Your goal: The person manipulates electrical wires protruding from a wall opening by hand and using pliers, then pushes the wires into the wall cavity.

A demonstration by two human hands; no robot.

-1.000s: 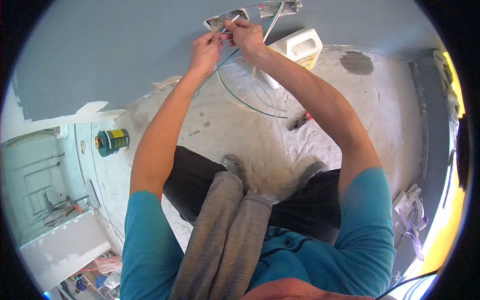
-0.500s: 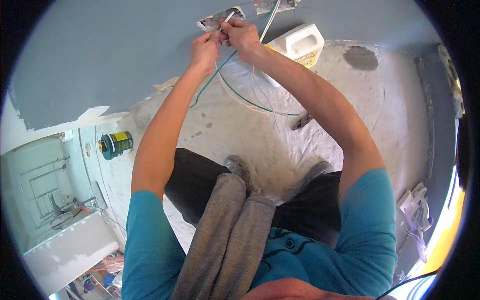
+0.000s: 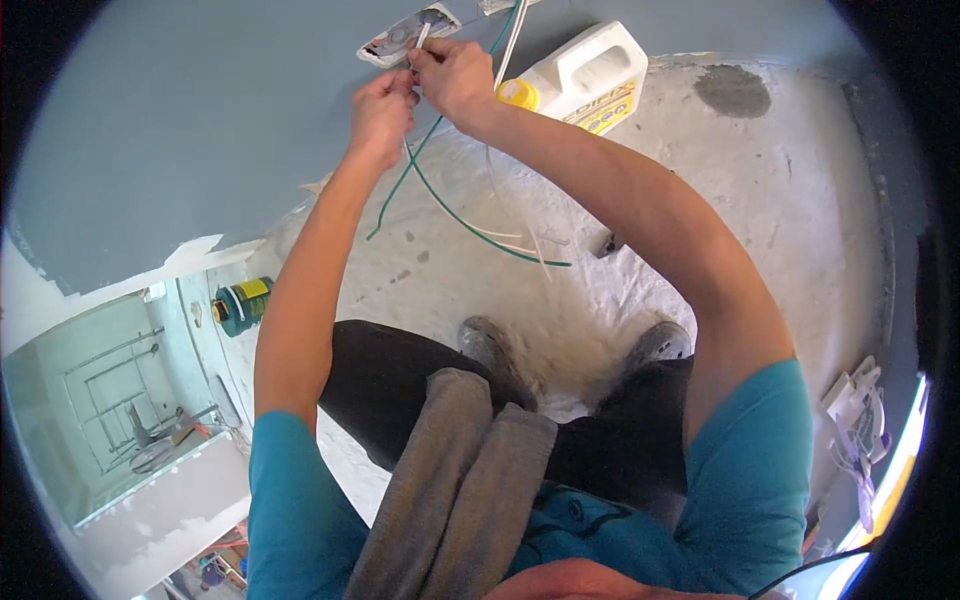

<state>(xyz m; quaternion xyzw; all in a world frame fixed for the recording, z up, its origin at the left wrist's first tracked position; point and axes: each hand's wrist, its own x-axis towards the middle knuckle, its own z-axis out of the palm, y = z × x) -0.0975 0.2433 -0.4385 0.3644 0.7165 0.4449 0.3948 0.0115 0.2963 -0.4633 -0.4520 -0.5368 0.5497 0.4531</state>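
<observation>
At the grey wall, both my hands meet just below a ragged wall opening (image 3: 380, 48). My right hand (image 3: 456, 84) pinches a white wire (image 3: 424, 34) whose upper part points into that opening. Close beneath it, my left hand (image 3: 382, 118) has its fingers closed on the same white wire; the fingertips partly hide it. Loose green wires (image 3: 465, 226) and white wires trail below my hands over the floor. More green and white wires (image 3: 512, 40) come down from a second opening at the top edge, behind my right hand.
Right of my hands a white jug (image 3: 580, 80) with a yellow cap stands by the wall. A green container (image 3: 242, 305) sits at the left. My shoes (image 3: 490, 350) rest on the dusty pale floor (image 3: 780, 220). White and purple items (image 3: 857, 430) lie at the right edge.
The view has shifted, so wall, jug and hands sit a little further left and up. Both hands stay together at the white wire; the jug's yellow cap now shows.
</observation>
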